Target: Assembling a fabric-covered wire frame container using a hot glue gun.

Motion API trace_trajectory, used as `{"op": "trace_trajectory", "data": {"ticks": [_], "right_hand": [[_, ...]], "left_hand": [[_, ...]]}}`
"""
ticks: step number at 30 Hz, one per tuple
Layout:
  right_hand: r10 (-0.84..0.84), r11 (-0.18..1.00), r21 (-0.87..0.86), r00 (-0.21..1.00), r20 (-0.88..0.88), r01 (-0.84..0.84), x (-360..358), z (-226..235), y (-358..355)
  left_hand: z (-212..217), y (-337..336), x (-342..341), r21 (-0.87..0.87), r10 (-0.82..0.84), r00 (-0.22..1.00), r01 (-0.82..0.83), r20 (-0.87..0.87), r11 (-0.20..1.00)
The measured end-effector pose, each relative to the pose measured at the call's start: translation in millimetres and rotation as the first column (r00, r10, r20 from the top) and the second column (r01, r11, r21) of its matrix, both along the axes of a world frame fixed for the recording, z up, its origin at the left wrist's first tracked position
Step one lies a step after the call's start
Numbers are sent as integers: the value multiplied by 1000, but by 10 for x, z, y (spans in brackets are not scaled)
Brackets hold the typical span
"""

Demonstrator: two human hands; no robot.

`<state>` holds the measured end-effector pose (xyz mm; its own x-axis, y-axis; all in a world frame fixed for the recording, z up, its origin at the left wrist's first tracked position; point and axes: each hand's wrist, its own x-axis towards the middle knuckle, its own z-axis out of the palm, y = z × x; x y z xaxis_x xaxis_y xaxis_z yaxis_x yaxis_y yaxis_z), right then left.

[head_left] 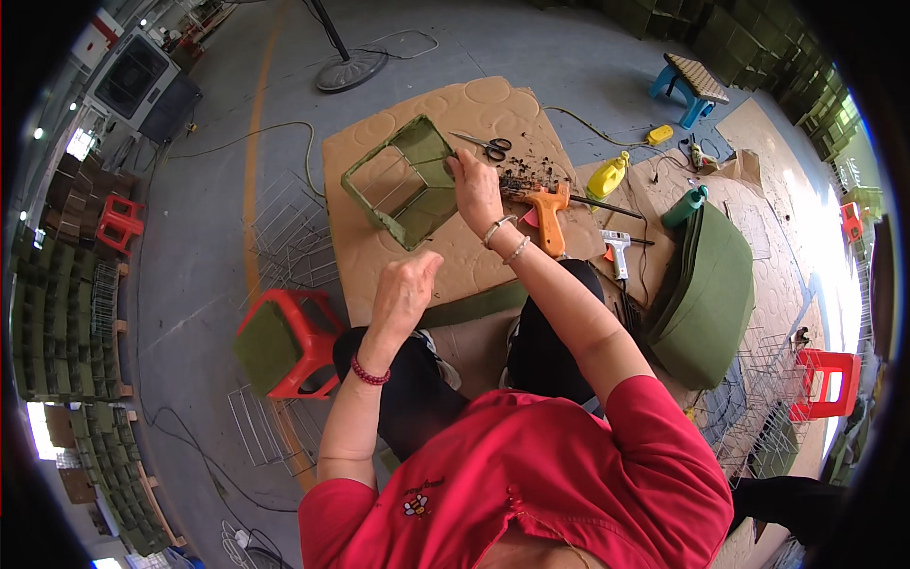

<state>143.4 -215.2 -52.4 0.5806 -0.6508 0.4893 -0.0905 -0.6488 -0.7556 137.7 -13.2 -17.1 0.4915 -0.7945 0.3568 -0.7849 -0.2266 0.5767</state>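
Note:
A box-shaped wire frame, partly covered in green fabric, is tilted above a cardboard-topped work surface. My right hand is closed on its right edge, with thumb and fingers pinching the green rim. Just below the frame's lower corner is my left hand, fingers curled together and apart from the frame; whatever may be inside them is hidden. Black-handled scissors lie beyond my right hand. An orange glue gun rests to its right among dark scraps, with a smaller white glue gun farther right.
A yellow bottle and a green bottle stand at right, near stacked green panels. A red stool bearing a green panel is at left. Bare wire frames lie on the floor. Cables trail around the surface.

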Motion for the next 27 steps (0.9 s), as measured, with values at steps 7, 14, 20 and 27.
{"op": "trace_trajectory", "data": {"ticks": [7, 14, 20, 27], "right_hand": [[-36, 998, 55, 999, -9, 36, 76, 11, -85], [22, 999, 39, 1000, -15, -21, 52, 63, 31], [34, 997, 75, 998, -45, -31, -21, 10, -62], [76, 996, 40, 996, -49, -74, -15, 63, -2]], "left_hand": [[-508, 260, -160, 144, -41, 992, 58, -115, 988], [-606, 490, -280, 449, -228, 858, 447, -461, 774], [-201, 625, -31, 212, -116, 849, 258, -516, 943], [192, 278, 534, -281, 411, 911, -389, 22, 877]]}}
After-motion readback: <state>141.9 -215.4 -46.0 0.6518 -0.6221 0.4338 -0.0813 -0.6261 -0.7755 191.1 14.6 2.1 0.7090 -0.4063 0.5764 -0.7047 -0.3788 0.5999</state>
